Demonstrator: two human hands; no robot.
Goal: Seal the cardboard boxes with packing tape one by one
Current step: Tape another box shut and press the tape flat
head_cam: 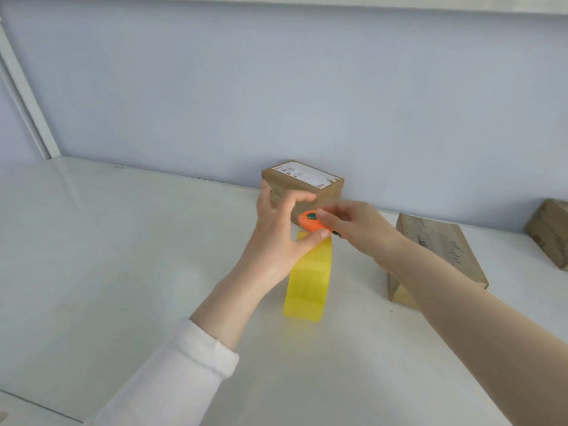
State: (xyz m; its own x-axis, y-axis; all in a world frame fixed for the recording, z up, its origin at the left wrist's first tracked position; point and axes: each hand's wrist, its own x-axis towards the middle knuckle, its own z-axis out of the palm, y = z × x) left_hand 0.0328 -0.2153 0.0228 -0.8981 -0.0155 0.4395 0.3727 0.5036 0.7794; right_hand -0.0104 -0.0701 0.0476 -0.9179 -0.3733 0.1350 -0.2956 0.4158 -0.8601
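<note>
A strip of yellow packing tape (310, 278) hangs down in front of me above the white table (123, 256). My left hand (279, 238) pinches the tape's top end with the thumb, its other fingers spread. My right hand (356, 229) grips an orange tape cutter (310, 222) right at the top of the strip, touching my left thumb. Behind both hands a brown cardboard box with a white label (307, 179) stands against the wall. The tape roll itself is hidden.
A longer taped cardboard box (439, 250) lies to the right, partly behind my right forearm. A third box (550, 235) sits at the far right edge. A pale blue wall (276, 87) closes off the back of the table.
</note>
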